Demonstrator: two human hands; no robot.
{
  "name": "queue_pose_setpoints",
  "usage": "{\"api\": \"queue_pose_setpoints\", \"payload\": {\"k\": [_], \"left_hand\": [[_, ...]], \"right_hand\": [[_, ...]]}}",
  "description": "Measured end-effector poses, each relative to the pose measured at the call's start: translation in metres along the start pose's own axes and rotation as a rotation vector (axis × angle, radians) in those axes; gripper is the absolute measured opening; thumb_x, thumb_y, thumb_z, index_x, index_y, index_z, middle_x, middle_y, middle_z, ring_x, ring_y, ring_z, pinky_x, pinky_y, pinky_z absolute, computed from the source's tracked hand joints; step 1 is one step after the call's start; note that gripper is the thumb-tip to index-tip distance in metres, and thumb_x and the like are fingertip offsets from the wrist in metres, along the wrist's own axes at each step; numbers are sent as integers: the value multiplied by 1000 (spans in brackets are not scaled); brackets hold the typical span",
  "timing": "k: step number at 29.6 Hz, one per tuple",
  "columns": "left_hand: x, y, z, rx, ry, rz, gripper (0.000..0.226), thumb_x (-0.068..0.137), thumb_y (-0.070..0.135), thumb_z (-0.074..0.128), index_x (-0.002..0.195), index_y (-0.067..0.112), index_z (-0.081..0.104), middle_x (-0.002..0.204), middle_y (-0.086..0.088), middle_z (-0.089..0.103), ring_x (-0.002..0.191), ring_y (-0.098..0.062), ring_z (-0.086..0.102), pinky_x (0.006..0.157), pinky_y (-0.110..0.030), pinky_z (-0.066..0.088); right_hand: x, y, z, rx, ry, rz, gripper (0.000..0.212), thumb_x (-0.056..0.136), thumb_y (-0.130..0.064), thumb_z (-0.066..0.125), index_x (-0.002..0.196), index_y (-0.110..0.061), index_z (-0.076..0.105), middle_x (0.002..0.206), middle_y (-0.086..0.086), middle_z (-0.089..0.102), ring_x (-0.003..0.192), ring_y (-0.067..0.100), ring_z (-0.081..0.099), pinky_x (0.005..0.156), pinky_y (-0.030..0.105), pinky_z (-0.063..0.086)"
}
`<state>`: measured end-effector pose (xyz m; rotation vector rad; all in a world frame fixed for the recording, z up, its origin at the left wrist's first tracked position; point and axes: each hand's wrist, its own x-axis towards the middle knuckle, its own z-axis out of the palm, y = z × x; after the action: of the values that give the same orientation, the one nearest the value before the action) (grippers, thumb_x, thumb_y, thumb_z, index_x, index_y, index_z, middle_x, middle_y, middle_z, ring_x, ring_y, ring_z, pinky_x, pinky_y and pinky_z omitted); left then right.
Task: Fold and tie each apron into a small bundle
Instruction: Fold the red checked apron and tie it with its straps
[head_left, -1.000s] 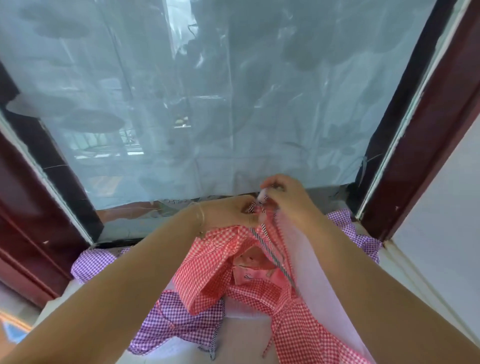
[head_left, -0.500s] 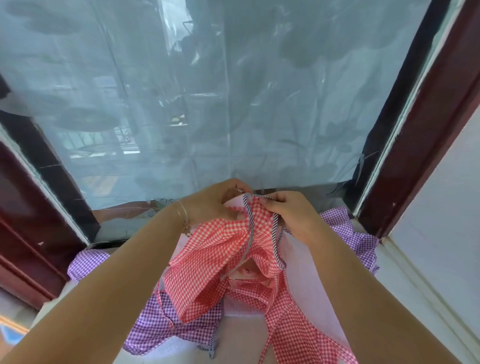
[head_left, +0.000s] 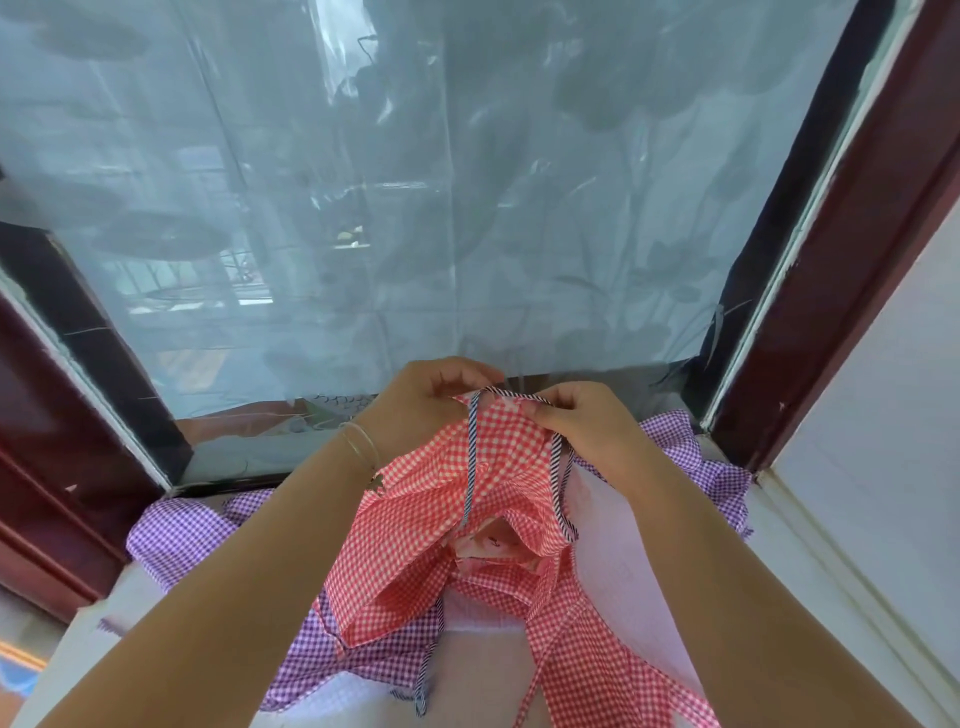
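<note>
A red-and-white checked apron (head_left: 415, 530) with dark striped trim hangs lifted in front of me, its lower part trailing down to the bottom right. My left hand (head_left: 431, 400) pinches its top edge on the left. My right hand (head_left: 582, 421) pinches the same trimmed top edge on the right, close beside the left. A purple checked apron (head_left: 187, 535) lies spread flat under it on the white surface, showing at the left, the lower middle and behind my right wrist.
A window covered with grey translucent sheeting (head_left: 415, 208) fills the view ahead. Dark red frame posts stand at the left (head_left: 47, 457) and right (head_left: 852, 270). A white wall (head_left: 883, 441) runs along the right. The white surface (head_left: 467, 691) shows below the aprons.
Both hands have risen and spread the red apron's trimmed top edge between them; one second ago they were bunched together lower on a strap.
</note>
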<state>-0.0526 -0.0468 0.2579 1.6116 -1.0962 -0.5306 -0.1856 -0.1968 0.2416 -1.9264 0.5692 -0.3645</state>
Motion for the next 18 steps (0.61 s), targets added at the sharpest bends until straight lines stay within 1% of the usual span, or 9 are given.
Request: {"api": "queue_pose_setpoints", "payload": {"k": [2, 3, 5, 6, 9, 11, 14, 16, 18], "left_hand": [[-2, -3, 0, -66, -43, -69, 9, 89, 7, 63, 89, 9, 72, 87, -2, 73, 80, -12, 68, 73, -22, 53], [-2, -5, 2, -95, -49, -80, 11, 91, 6, 61, 89, 9, 71, 83, -3, 72, 76, -13, 66, 72, -24, 53], [-3, -8, 6, -109, -65, -70, 11, 94, 3, 55, 91, 5, 65, 77, -1, 68, 73, -11, 62, 70, -23, 50], [-4, -7, 10, -118, -76, -65, 10, 95, 1, 53, 90, 4, 61, 73, 2, 66, 68, -8, 59, 67, -20, 49], [-3, -1, 21, -108, -67, -53, 15, 97, 1, 48, 84, 7, 53, 66, 4, 58, 59, -3, 52, 59, -17, 44], [-2, 2, 24, -6, -46, 4, 17, 97, 7, 52, 82, 12, 57, 69, 0, 60, 63, -6, 54, 63, -21, 45], [-2, 5, 26, -31, 2, 75, 11, 88, 2, 63, 81, 11, 64, 79, -9, 68, 75, -13, 63, 72, -28, 52], [-2, 7, 27, -113, 37, 80, 15, 83, -4, 67, 79, 10, 63, 75, -2, 68, 73, -12, 63, 71, -25, 53], [0, 9, 27, -129, 60, 77, 18, 82, -4, 68, 76, 12, 62, 72, 5, 67, 71, -12, 62, 69, -26, 53]], "right_hand": [[-2, 1, -5, -104, -22, -36, 24, 84, -37, 70, 100, -20, 70, 94, -8, 69, 84, 6, 64, 78, 20, 50], [-4, 0, -7, -126, -47, -43, 35, 80, -49, 68, 102, -22, 67, 97, -9, 67, 88, 5, 63, 80, 20, 50], [-6, -3, -12, -75, -63, -48, 60, 74, -65, 55, 105, -14, 65, 100, -6, 67, 94, 8, 64, 88, 29, 52], [-7, -5, -13, -2, -64, -47, 61, 78, -62, 52, 103, -8, 65, 99, -1, 67, 93, 10, 65, 90, 33, 53], [-9, -8, -11, 97, -3, -105, 5, 90, -18, 66, 86, -18, 63, 89, 9, 68, 87, 24, 68, 88, 40, 55], [-9, -8, -9, 24, -6, -152, 19, 85, -5, 68, 82, -21, 58, 90, 13, 67, 87, 31, 66, 86, 44, 53], [-15, -15, -9, 92, -62, -205, 26, 84, 5, 65, 92, -16, 54, 87, 2, 62, 77, 7, 62, 75, 24, 51], [-17, -19, -10, 140, -66, -222, 32, 84, 9, 63, 103, -13, 52, 90, -1, 62, 75, -4, 61, 74, 14, 49], [-20, -21, -11, 169, -65, -231, 36, 84, 11, 63, 110, -10, 50, 90, 0, 64, 73, -8, 61, 72, 10, 49]]}}
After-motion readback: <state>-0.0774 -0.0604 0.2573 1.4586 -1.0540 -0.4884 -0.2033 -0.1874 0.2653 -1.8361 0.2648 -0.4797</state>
